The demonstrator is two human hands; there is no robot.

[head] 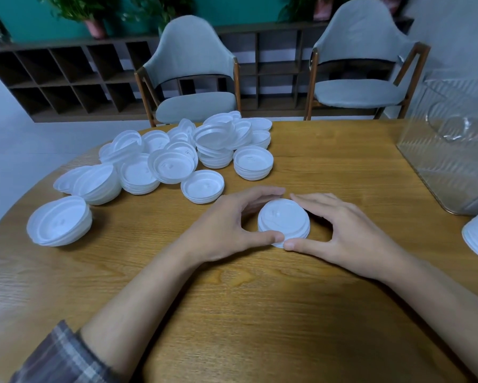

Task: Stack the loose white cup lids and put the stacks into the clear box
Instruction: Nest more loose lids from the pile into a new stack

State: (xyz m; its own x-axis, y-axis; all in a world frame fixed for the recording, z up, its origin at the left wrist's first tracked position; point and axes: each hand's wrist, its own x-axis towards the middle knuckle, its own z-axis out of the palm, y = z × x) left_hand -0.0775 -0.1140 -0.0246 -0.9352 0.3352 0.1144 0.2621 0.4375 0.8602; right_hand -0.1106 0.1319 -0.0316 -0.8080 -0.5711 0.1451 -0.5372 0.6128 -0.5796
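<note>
Loose lids lay heaped at upper left. The left grip and right grip curled round a small stack at mid frame; a crooked squeeze could spill it before the clear box at far right.

Head view, looking down (wide-angle), near table

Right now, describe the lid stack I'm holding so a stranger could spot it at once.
On the round wooden table, look near the middle, on the near side of the lid pile and left of the clear box. The stack sits between the left hand and right hand. Unlike the nearby hollow-up lids, it lies dome up.
</note>
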